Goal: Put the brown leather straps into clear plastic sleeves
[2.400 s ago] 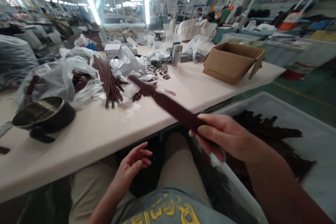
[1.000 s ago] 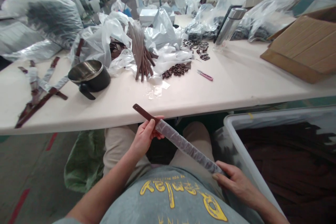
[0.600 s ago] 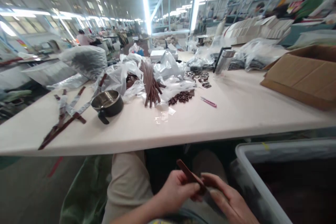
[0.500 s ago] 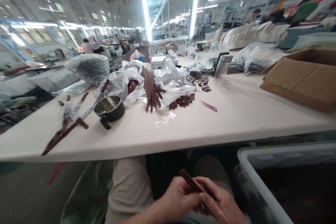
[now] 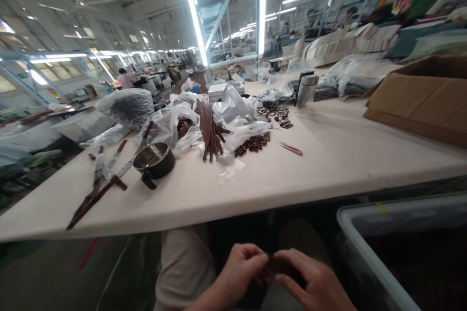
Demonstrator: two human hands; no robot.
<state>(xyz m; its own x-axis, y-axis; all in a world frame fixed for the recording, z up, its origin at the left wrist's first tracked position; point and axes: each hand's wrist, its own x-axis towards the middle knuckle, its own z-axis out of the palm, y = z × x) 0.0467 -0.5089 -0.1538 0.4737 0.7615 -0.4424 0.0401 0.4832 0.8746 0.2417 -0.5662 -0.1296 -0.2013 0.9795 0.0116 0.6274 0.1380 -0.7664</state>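
Low over my lap, below the table's front edge, both hands grip a brown strap that looks like leather. My left hand pinches its left end between thumb and fingers. My right hand is wrapped round the other part, thumb underneath. Much of the strap is hidden by the fingers or dark. On the table lie a bundle of brown strips, a pile of small brown loops, metal buckles and a pink-handled knife or similar tool.
A dark pot-like cup and plastic-wrapped brown straps are on the left of the white table. A steel bottle and cardboard box stand right. A grey bin is beside my right leg.
My hands have drawn slightly apart, and the strap, which stuck up from between them, now lies lower and flatter between them. The camera view has tilted a little.
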